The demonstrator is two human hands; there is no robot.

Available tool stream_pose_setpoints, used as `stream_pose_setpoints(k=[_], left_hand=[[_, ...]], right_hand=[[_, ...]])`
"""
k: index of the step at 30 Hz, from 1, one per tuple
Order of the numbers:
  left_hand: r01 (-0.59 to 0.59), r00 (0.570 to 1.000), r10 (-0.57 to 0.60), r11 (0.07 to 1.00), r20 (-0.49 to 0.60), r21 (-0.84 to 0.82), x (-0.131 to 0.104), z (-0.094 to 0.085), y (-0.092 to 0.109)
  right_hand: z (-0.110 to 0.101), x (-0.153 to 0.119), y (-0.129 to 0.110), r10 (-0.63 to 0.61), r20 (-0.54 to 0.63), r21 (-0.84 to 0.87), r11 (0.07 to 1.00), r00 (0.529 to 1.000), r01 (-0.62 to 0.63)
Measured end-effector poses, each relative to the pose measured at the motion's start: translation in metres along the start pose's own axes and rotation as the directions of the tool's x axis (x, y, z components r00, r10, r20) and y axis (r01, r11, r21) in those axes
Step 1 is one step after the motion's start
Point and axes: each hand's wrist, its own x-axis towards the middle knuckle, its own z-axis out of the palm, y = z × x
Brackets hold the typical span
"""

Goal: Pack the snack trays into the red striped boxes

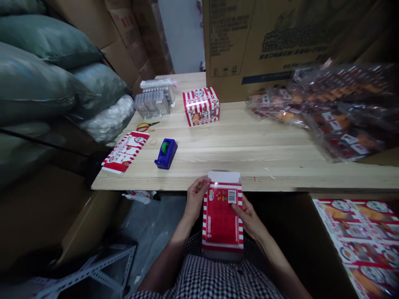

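Observation:
A red and white striped carton [222, 220] is held upright in front of my body, at the table's front edge, its white end flap standing up at the top. My left hand [197, 195] pinches its upper left corner. On the right side, my right hand [247, 216] grips the carton's edge, the thumb lying on the printed face beside the barcode. A closed box [202, 107] with the same stripes stands at the back of the wooden table [237, 145]. A blue tape dispenser [166, 154] sits to the left.
Scissors [147, 126] and a flat striped carton [126, 153] lie on the left. Behind them are clear plastic cases [151, 104]. Wrapped food packets [343, 120] are piled at the right, by a large cardboard box [249, 45]. Printed sheets [361, 241] fill the lower right; sacks [34, 79] stack left.

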Motion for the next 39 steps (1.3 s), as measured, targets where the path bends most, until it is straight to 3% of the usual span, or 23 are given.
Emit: stream_pose_setpoints(k=[2,7,9,17,23,27,31,35,37,39], left_hand=[[0.009,1.0,-0.009,1.0,-0.008,0.004,0.001,-0.004,0.0],[-0.002,0.999,0.004,0.998,-0.042,0.063,-0.004,-0.009,-0.001],[0.005,0.999,-0.002,0.996,-0.038,0.083,-0.004,-0.01,0.0],[-0.027,0.989,-0.01,0.97,0.15,0.244,0.003,-0.02,0.004],[-0.079,0.96,-0.026,0.93,0.278,0.359,0.015,-0.017,0.02],[-0.102,0.941,-0.028,0.926,0.337,0.364,0.025,-0.014,0.025],[-0.083,0.964,-0.013,0.934,0.265,0.348,0.018,-0.016,0.002],[-0.042,0.995,0.024,0.983,0.102,0.18,0.013,-0.009,-0.023],[-0.001,0.999,-0.003,0.995,0.044,0.101,0.014,-0.004,-0.026],[0.038,0.998,-0.041,0.997,0.038,0.069,0.018,0.0,-0.023]], right_hand=[[0.003,-0.003,-0.006,-0.02,0.006,-0.028,0.999,1.0,0.02],[0.012,-0.006,-0.025,-0.246,-0.101,-0.113,0.966,0.964,0.235],[0.01,-0.001,-0.032,-0.275,-0.115,-0.177,0.951,0.954,0.253],[-0.015,0.018,-0.036,-0.13,-0.075,-0.253,0.961,0.989,0.108],[-0.013,0.03,-0.043,-0.16,-0.135,-0.284,0.952,0.978,0.117],[-0.013,0.037,-0.051,-0.13,-0.107,-0.297,0.95,0.986,0.093],[-0.021,0.039,-0.032,-0.109,-0.182,-0.235,0.97,0.977,0.064],[-0.026,0.046,-0.005,-0.193,-0.334,-0.169,0.975,0.922,0.143],[-0.028,0.05,0.0,-0.21,-0.373,-0.138,0.976,0.903,0.17],[-0.029,0.052,-0.003,-0.172,-0.35,-0.065,0.985,0.921,0.159]])
